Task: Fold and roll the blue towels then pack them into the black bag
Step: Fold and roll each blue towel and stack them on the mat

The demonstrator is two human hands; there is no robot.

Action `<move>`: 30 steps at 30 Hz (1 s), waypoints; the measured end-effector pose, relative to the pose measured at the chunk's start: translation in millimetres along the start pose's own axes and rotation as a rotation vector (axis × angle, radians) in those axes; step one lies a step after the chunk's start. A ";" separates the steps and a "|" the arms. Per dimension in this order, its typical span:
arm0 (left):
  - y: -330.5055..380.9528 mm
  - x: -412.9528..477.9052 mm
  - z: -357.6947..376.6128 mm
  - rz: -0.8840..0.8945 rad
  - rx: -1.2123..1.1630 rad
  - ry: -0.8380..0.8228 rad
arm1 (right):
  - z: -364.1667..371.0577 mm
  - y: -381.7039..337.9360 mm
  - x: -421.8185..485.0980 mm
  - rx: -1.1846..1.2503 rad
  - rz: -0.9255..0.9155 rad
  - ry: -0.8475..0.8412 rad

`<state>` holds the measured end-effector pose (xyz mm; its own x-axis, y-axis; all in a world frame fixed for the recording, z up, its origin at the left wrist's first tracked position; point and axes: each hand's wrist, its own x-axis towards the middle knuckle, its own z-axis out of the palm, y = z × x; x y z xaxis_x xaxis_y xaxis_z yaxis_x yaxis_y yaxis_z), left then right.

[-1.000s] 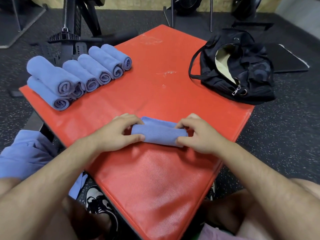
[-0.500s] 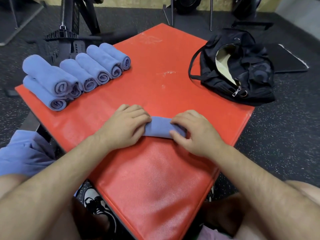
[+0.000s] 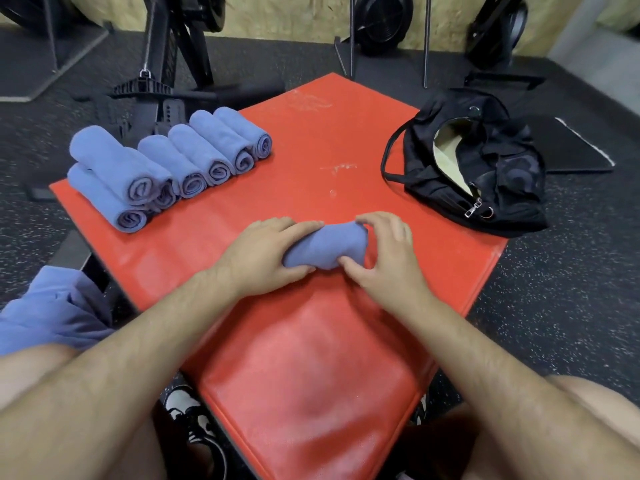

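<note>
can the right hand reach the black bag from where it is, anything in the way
Probably yes. The black bag lies at the right edge of the red mat, on the same side as the right hand, with only bare mat between them. It grips the rolled towel, though.

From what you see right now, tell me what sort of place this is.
Most likely a gym. The floor is speckled black rubber, a handle hangs clipped to a cable on a black machine frame, and round black discs like weight plates stand at the back.
</note>
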<state>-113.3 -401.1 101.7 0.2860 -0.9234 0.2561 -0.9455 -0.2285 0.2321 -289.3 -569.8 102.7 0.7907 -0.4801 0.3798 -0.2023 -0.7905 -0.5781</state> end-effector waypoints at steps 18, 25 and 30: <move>-17.5 8.7 -67.7 -0.343 -0.839 0.404 | 35.0 -107.2 100.6 0.532 0.315 -0.095; -79.5 -5.2 -95.0 -0.382 -0.657 0.495 | 65.6 -163.7 158.8 0.324 0.171 -0.247; -129.3 -21.4 -110.1 -0.542 -0.276 0.502 | 101.3 -196.8 196.7 0.272 0.130 -0.291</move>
<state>19.9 -317.8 169.5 0.7946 -0.4403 0.4180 -0.5996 -0.4617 0.6536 -35.4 -470.2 218.0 0.9069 -0.4108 0.0939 -0.1818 -0.5824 -0.7923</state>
